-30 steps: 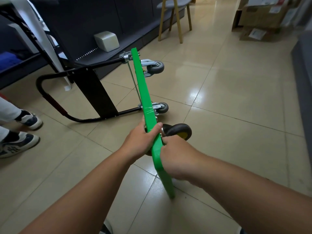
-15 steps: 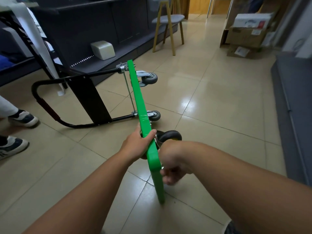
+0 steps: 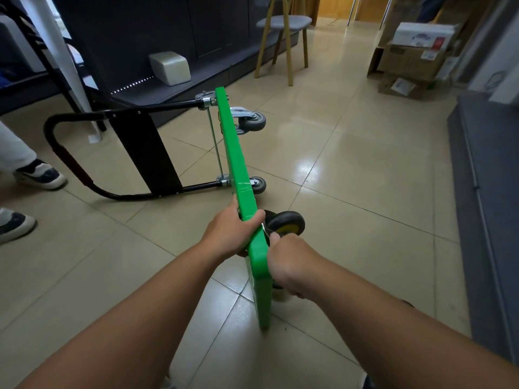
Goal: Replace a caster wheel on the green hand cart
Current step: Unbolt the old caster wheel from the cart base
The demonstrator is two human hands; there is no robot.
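The green hand cart (image 3: 234,153) lies on its side on the tiled floor, one long deck edge up, its black handle (image 3: 53,136) folded out to the left. My left hand (image 3: 233,231) grips the upper deck edge. My right hand (image 3: 292,265) is curled against the underside just below the black caster wheel with a yellow hub (image 3: 288,223). A thin silver tool tip (image 3: 265,230) shows at its thumb; the rest is hidden. Two grey casters (image 3: 252,122) (image 3: 258,185) sit at the far end.
A person's shoes (image 3: 42,175) (image 3: 14,224) stand at the left. A dark shelf unit with a white box (image 3: 170,67) runs along the back left. A chair (image 3: 283,23), cardboard boxes (image 3: 412,54) and a grey cabinet (image 3: 488,192) border the open floor.
My right hand dropped lower along the underside half a second ago and has come back up beside the black wheel. My left hand keeps its grip on the deck edge.
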